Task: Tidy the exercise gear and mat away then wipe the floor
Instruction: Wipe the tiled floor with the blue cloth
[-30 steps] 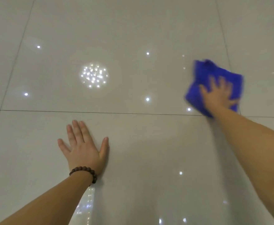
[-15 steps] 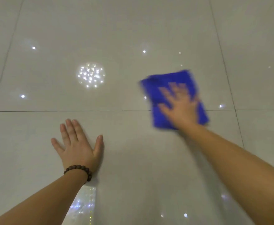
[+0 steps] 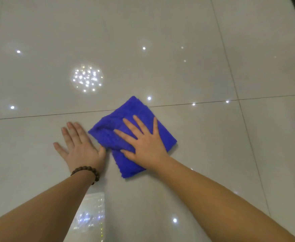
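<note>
No readable text, labels, brands or numbers to be found anywhere here. Nothing is printed on the blue cloth (image 3: 132, 135), the floor tiles (image 3: 160, 32) are plain glossy with only light reflections, and the bead bracelet (image 3: 87, 171) carries no markings that can be made out.

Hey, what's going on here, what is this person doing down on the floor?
A person is wiping a glossy tiled floor. The right hand presses flat, fingers spread, on a folded blue cloth lying across a grout line. The left hand, with a beaded bracelet at the wrist, rests flat on the tile beside the cloth. No exercise gear or mat is in view.
</note>
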Demonstrator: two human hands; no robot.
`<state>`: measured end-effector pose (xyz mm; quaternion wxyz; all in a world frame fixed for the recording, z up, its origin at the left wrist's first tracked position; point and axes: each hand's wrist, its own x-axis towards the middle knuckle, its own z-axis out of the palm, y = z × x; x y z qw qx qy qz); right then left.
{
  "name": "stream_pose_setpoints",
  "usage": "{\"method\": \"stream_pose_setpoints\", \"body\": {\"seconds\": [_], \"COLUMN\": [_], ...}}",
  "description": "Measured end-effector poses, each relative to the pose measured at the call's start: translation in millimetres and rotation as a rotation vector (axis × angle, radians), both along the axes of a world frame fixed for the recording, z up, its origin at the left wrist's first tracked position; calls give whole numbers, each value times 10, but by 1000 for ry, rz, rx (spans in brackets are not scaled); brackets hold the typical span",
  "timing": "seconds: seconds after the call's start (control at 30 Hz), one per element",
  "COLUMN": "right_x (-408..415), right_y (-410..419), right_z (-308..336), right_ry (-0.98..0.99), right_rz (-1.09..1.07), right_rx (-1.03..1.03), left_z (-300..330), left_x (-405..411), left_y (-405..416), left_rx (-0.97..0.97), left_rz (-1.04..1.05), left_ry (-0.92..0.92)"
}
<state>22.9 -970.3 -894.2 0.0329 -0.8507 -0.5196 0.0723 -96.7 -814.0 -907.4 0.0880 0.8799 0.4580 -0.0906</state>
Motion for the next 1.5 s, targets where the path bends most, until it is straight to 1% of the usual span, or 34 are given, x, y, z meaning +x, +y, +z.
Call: {"method": "stream_pose_setpoints", "body": {"seconds": [0.03,0.07,0.1,0.13,0.2,0.23,0.27,0.3,0.33,0.37,0.43,0.5,0.53,0.57,0.6,0.63,0.67,0.7,0.77,0.83,0.9,0.93,0.97,1.0,1.1,1.13,1.17,1.2,1.23,1.3,1.4,1.43,1.47,1.5], "right_x": [191,426,690,936,1202,1194,1113,985,834,649,173,-311,-440,-451,-370,-255,-127,7,183,192,50,-60,-198,-362,-996,-1142,-1146,-1028,-877,-563,-164,-104,-97,-138], "right_y": [-276,-634,-1060,-1508,-2226,-2396,-2424,-2317,-2117,-1842,-1234,-780,-712,-761,-895,-1093,-1340,-1640,-2283,-2725,-2750,-2604,-2377,-2104,-1370,-1305,-1356,-1502,-1716,-2298,-2947,-2957,-2856,-2668], "right_z": [-3,-20,-22,26,207,304,336,319,269,211,81,57,68,70,73,68,59,69,162,332,418,393,355,304,231,212,201,180,155,122,231,262,264,231], "right_ry": [-31,-44,-42,-1,165,237,269,247,202,152,48,-2,3,8,9,4,4,20,132,266,341,330,300,259,200,167,119,80,56,33,198,241,237,199], "right_rz": [-102,-284,-521,-784,-1252,-1407,-1488,-1494,-1423,-1291,-931,-550,-402,-310,-285,-345,-475,-652,-1052,-1349,-1455,-1424,-1327,-1166,-482,-317,-249,-277,-392,-761,-1416,-1548,-1586,-1524], "right_rx": [24,13,-16,-64,-140,-153,-173,-192,-204,-204,-166,-144,-143,-137,-120,-112,-122,-145,-193,-212,-237,-252,-267,-277,-220,-203,-184,-172,-188,-221,-179,-158,-164,-178], "left_z": [1,0,0,-5,-19,-19,-15,-6,9,37,94,144,139,128,109,73,33,12,6,17,32,33,28,26,38,33,31,37,40,32,28,22,18,11], "left_x": [-9,-15,-20,-23,-32,-37,-46,-57,-71,-97,-186,-368,-484,-591,-681,-741,-776,-789,-779,-765,-768,-763,-757,-751,-747,-755,-765,-769,-768,-769,-771,-762,-758,-759], "left_y": [-2,-2,-1,-2,0,11,38,66,85,77,-100,-544,-824,-1090,-1293,-1421,-1488,-1513,-1495,-1510,-1519,-1513,-1507,-1503,-1495,-1494,-1494,-1495,-1500,-1520,-1534,-1537,-1537,-1533], "left_rx": [7,11,12,13,10,-3,-23,-47,-72,-99,-119,-117,-148,-184,-198,-188,-162,-128,-81,-88,-97,-94,-99,-108,-135,-144,-144,-134,-121,-97,-66,-61,-58,-54], "left_rz": [-9,-15,-18,-21,-33,-45,-61,-84,-112,-142,-177,-189,-207,-234,-255,-264,-260,-258,-262,-254,-261,-265,-260,-253,-255,-258,-261,-263,-263,-266,-265,-263,-260,-255], "left_ry": [3,6,5,4,8,8,5,0,-5,-20,-76,-118,-115,-96,-70,-41,-10,17,43,48,55,59,64,63,34,28,24,21,23,36,30,29,28,27]}}
